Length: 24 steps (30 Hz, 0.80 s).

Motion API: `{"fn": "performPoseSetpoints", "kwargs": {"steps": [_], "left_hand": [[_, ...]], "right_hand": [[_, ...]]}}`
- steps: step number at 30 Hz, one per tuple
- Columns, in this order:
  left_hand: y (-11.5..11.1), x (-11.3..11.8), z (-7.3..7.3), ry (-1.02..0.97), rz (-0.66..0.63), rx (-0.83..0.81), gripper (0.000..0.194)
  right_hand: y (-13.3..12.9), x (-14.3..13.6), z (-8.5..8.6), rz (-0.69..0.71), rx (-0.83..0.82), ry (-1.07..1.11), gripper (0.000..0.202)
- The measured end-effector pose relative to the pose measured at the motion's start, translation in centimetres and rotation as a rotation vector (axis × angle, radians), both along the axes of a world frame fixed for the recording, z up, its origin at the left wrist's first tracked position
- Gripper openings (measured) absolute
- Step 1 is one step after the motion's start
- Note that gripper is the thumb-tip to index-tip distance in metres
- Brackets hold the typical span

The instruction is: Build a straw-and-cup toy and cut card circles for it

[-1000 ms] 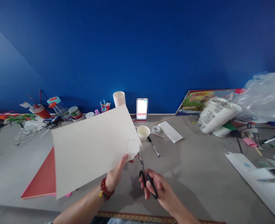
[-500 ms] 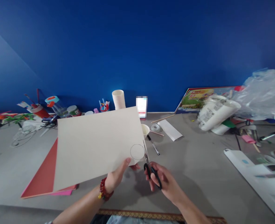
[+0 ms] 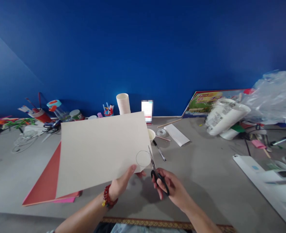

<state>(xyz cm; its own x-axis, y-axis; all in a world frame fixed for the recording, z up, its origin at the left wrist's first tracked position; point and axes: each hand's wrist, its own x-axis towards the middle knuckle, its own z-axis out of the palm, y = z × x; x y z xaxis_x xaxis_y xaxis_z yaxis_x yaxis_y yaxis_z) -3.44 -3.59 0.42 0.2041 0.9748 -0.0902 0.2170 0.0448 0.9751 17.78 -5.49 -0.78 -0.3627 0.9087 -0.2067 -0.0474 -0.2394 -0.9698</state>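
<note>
A large off-white sheet is raised over the table, with a circle drawn near its lower right corner. My left hand grips the sheet's lower edge, thumb on top and fingers underneath, just left of the circle. In my right hand are black-handled scissors, pointing up and away. Their blades are at the sheet's right edge, beside the circle. Part of the lower blade area is hard to make out against the sheet.
Red and pink sheets lie under the raised sheet's left side. Beyond it are a white roll, a small bowl, a pen and clear tape. Wrapped cups lie at the right.
The sheet has shifted very slightly to the right. My right hand and the scissors have moved a little to the right too. My left hand keeps its hold.
</note>
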Motion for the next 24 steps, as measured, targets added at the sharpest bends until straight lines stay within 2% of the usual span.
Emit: {"fn": "performPoseSetpoints", "kwargs": {"steps": [11,24], "left_hand": [[0.0,-0.1,-0.2,-0.006,0.0,-0.011,0.047],[0.1,-0.1,0.2,-0.019,-0.035,-0.016,0.05]], "right_hand": [[0.3,1.0,0.3,0.058,0.048,-0.115,0.06],[0.4,1.2,0.2,0.026,0.042,-0.113,0.062]]}}
